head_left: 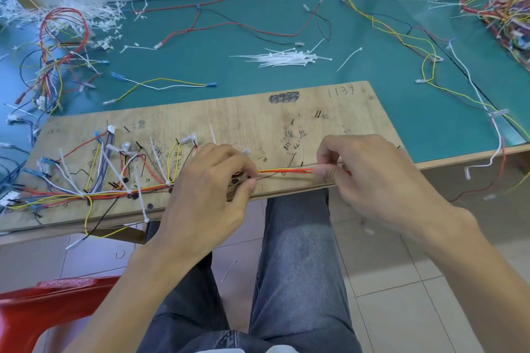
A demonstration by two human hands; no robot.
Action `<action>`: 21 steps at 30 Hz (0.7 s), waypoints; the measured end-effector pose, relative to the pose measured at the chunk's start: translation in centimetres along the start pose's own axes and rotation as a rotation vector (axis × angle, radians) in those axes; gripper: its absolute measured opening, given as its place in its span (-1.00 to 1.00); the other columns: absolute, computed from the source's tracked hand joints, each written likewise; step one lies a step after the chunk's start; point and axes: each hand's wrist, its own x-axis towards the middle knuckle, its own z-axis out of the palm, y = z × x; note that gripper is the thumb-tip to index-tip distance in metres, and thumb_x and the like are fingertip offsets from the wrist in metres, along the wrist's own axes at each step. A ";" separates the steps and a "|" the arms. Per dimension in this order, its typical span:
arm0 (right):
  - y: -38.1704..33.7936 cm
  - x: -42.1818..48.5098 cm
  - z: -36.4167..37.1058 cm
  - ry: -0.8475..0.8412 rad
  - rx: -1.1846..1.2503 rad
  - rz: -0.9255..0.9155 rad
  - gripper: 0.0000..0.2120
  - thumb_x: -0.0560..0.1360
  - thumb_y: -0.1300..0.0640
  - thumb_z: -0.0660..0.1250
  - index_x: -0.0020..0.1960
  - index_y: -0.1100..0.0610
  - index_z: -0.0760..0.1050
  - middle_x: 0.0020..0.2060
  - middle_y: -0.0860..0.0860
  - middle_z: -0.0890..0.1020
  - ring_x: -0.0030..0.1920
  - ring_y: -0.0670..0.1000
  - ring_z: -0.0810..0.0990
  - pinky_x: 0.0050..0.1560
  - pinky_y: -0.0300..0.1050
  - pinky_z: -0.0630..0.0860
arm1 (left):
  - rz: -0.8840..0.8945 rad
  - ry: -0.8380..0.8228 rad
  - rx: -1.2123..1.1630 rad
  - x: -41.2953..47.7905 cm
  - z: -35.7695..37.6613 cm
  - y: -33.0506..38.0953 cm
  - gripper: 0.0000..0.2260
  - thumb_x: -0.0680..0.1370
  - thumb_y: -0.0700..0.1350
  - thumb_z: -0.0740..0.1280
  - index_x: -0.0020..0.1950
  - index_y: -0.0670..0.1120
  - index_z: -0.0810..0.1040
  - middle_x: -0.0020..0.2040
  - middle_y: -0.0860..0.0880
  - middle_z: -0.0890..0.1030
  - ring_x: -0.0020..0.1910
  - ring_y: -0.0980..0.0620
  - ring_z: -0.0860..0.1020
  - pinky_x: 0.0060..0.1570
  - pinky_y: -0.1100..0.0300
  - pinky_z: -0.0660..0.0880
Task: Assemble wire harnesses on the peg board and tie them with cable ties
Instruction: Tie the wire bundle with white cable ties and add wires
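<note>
Watching remotely, I saw the left grip [209,189] and right grip [372,175] each pinching the red-and-yellow wire bundle [286,171] (stretched straight between them) along the near edge of the peg board [243,120] on the desk [258,80].

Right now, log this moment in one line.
left hand pinches wire bundle | right hand pinches same bundle | bundle straight along peg board | cable ties piled on mat beyond
</note>
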 end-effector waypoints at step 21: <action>3.3 0.5 1.9 0.098 0.604 0.092 -0.86 0.58 0.12 0.50 -0.01 -0.14 0.65 -0.20 -0.12 0.67 -0.48 0.03 0.64 -0.41 -0.12 0.57 | 0.122 0.042 0.182 0.8 2.3 1.5 -0.86 0.65 0.00 0.31 0.16 0.11 0.63 0.10 0.22 0.65 0.16 0.06 0.56 0.12 -0.04 0.23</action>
